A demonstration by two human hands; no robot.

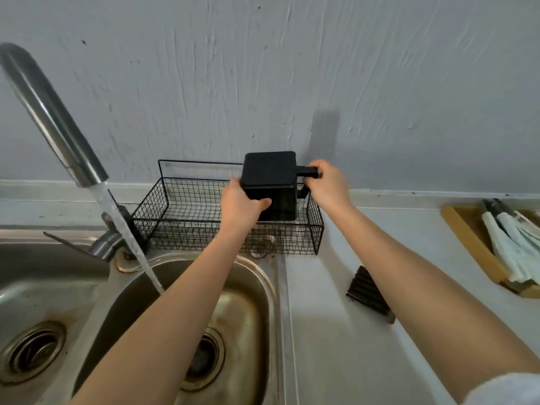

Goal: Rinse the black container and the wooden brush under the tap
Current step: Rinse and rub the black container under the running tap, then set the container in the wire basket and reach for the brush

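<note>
Both hands grip the square black plastic container (270,182) over the black wire basket (187,217): left hand (241,204) wrapping its near side, right hand (327,182) clasping its handle; its opening is hidden.

Single head-worn view, wide-angle, looking forward and steeply down over a sink (239,276) and the desk (350,287) to its right, facing a grey wall (292,68) that fills the upper half. The camera sits close — both forearms enter from the bottom edge and reach to mid-frame, where the left hand (239,200) and right hand (328,182) meet at a wire basket (181,214). The tap (52,118) looms large at upper left — lines bow toward the edges. No second view.
</note>
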